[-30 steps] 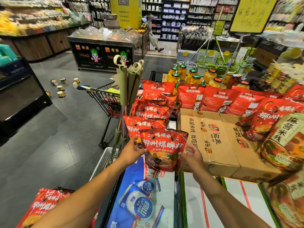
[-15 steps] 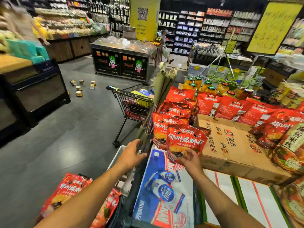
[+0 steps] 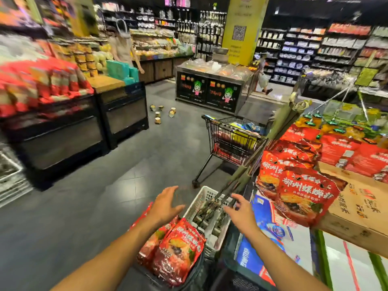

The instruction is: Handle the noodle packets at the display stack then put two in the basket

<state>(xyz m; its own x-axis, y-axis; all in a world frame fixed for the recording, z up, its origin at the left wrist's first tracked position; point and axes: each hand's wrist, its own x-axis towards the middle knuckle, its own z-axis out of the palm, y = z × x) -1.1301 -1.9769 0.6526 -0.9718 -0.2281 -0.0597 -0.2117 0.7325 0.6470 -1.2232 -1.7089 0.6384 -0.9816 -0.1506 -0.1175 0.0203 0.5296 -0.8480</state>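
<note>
Both my hands are empty, with fingers spread. My left hand [image 3: 165, 203] hovers above red noodle packets [image 3: 176, 250] lying in a dark basket below. My right hand [image 3: 239, 211] is over a white plastic crate [image 3: 201, 201], just left of a blue-and-white box [image 3: 273, 232]. A red noodle packet [image 3: 304, 196] stands at the front of a row of like packets on the display to the right, leaning at the edge of cardboard boxes [image 3: 361, 206], apart from my right hand.
A black shopping cart [image 3: 228, 143] with goods stands ahead on the grey floor. Several small tins [image 3: 161, 114] lie on the floor farther off. Dark display stands [image 3: 63, 131] with red packets line the left. A person [image 3: 123, 47] stands by the far shelves.
My right hand has let go of the red packet, which now stands on the display. Both hands have drawn back and lower, toward the basket. The view has swung left.
</note>
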